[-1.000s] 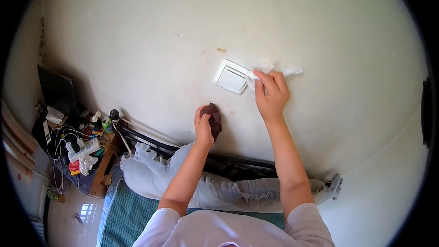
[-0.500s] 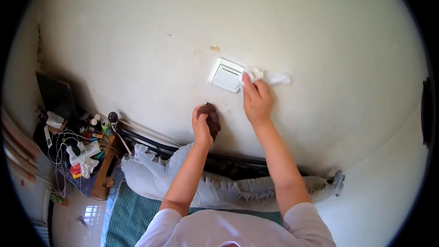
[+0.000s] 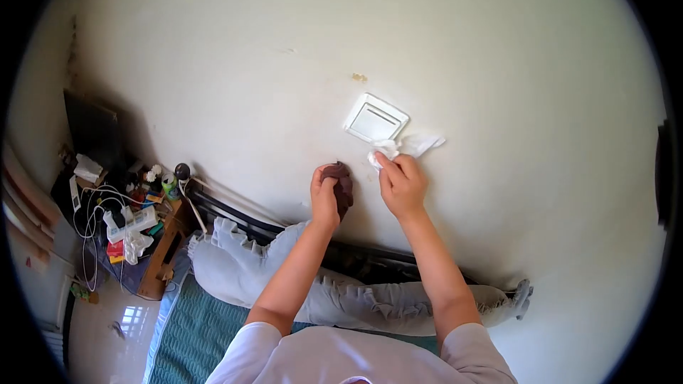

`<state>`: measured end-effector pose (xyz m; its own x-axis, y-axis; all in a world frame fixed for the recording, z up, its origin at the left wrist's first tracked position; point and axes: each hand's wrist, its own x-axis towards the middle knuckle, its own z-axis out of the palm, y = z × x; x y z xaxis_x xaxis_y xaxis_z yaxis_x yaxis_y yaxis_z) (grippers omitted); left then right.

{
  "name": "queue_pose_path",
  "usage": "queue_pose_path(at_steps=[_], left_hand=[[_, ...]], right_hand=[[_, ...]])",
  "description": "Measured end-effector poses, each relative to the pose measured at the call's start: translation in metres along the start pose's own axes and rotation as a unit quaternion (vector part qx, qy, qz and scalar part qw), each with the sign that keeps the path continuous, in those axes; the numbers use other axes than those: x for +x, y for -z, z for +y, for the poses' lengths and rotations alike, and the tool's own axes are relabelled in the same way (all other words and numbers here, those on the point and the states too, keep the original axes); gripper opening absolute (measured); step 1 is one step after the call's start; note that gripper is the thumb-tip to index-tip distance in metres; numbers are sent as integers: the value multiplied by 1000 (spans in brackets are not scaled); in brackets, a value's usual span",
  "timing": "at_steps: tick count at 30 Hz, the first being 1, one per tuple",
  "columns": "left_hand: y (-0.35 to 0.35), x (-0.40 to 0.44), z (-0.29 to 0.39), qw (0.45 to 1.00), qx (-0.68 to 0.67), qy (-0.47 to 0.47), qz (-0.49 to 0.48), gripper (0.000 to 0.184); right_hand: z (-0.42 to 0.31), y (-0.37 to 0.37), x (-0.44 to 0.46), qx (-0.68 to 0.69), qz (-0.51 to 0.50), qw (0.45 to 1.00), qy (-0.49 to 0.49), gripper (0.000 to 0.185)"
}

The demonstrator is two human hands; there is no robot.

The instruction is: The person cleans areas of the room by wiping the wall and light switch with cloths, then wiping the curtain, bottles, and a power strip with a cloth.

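Two hands at the wall [image 3: 526,99]: right hand [image 3: 405,186] just below a switch plate [image 3: 375,121], left hand [image 3: 324,193] lower and off to its left, the pair near each other but apart.
Right grip: thumb and fingers pinched on a white tissue [image 3: 421,144], one loose end trailing out to the right.
White tissue: right up at the plate's lower right edge; whether it presses there, I cannot tell.
Left grip: closed around a dark cloth [image 3: 343,188], bunched up.
Tissue handling: my call, a flat fold under the fingertips beats that loose tail; light, even pressure along the frame looks right, with no shove on the rocker in the middle.
Cloth handling: best held off to the side, I'd say, out of the tissue's path.
Wall mark: a yellowish patch [image 3: 359,77] sits above the plate.
Worktop [image 3: 162,263]: over on the left, crowded, with a black monitor [image 3: 92,128], a power strip [image 3: 135,224], a green can [image 3: 169,186] and a crumpled white bag [image 3: 136,246].
Bed [image 3: 199,334]: green cover, a grey bolster [image 3: 242,263] lying along the black rail [image 3: 245,216].
In the way: bolster and rail lie between torso [image 3: 348,355] and wall, so both arms [image 3: 295,281] stretch over them; leaning too far could cost steady pressure.
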<state>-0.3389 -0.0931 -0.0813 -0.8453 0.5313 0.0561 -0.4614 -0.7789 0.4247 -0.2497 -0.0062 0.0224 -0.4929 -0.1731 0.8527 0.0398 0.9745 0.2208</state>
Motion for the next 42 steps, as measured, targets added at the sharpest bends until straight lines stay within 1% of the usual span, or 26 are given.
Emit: queue_pose_path(at_steps=[2, 4, 6, 8, 9, 11, 12, 13, 15, 17, 19, 20, 22, 23, 25, 26, 29, 32, 33, 34, 36, 38, 40, 41, 42], left_hand=[[-4, 0, 1, 1000, -6, -4, 5, 18], [-6, -2, 2, 1000, 5, -6, 9, 18], [-4, -3, 4, 1000, 16, -14, 11, 18], [-3, 0, 5, 1000, 14, 3, 0, 17], [-4, 3, 6, 1000, 7, -2, 3, 17], [1, 2, 5, 1000, 7, -2, -26, 17], [1, 1, 6, 1000, 10, 1, -27, 17], [-1, 0, 7, 1000, 20, -1, -13, 16], [-4, 1, 6, 1000, 27, -2, -2, 16], [-2, 2, 5, 1000, -6, 13, -8, 15], [-1, 2, 3, 1000, -7, 5, -9, 15], [-1, 3, 2, 1000, -7, -4, -13, 15], [-2, 2, 1, 1000, -11, -5, -10, 15], [-2, 3, 0, 1000, -14, -7, -6, 15], [-5, 0, 3, 1000, -6, -5, -9, 15], [-5, -1, 5, 1000, 2, -4, -7, 15], [-2, 1, 2, 1000, -16, 4, -13, 17], [1, 3, 0, 1000, -15, 12, -12, 18], [4, 3, -1, 1000, -16, 11, -11, 18], [6, 5, -2, 1000, -12, 11, -24, 20], [10, 3, -4, 999, -5, 14, -37, 21], [9, 4, -6, 1000, 1, -7, -13, 24], [10, 1, -6, 1000, 4, 3, 5, 25], [10, 2, -4, 1000, 4, 9, 23, 25], [13, 4, -5, 1000, 3, 4, 24, 25]], right_hand=[[-11, 9, 25, -7, 15, 1000, 12, 31], [-15, 11, 61, -24, 71, 997, 18, 31], [-10, 6, 69, -42, 73, 996, 16, 31], [-2, 11, 66, -50, 13, 998, -33, 31], [-5, 13, 70, -40, 18, 998, -39, 32], [-12, 9, 79, -36, 15, 999, -19, 31], [-18, 7, 88, -38, 17, 999, 0, 30], [-21, 4, 95, -61, 0, 998, 15, 25], [-17, 7, 92, -88, -19, 996, 5, 21], [-12, 12, 89, -109, -41, 993, 2, 18], [-6, 26, 84, -136, -57, 988, -43, 18], [-7, 27, 86, -137, -56, 988, -42, 18], [-15, 29, 91, -78, -42, 995, -40, 17], [-18, 22, 95, -82, -40, 995, -42, 17], [-22, 4, 99, -77, -53, 996, 15, 18], [-20, 5, 96, -77, -53, 996, 13, 18], [-4, 16, 78, -91, -56, 993, -56, 19], [-8, 36, 63, -80, -69, 991, -78, 23], [-13, 33, 60, -50, -41, 998, -25, 22], [-19, 26, 61, -50, -41, 998, -25, 22], [-34, 8, 62, -5, -13, 998, 67, 22], [-31, -3, 62, -17, -16, 996, 86, 19], [-14, -19, 48, -49, -59, 988, 133, 10], [-10, -23, 35, -39, -97, 986, 126, 11], [-9, -23, 31, -37, -95, 986, 131, 11]])
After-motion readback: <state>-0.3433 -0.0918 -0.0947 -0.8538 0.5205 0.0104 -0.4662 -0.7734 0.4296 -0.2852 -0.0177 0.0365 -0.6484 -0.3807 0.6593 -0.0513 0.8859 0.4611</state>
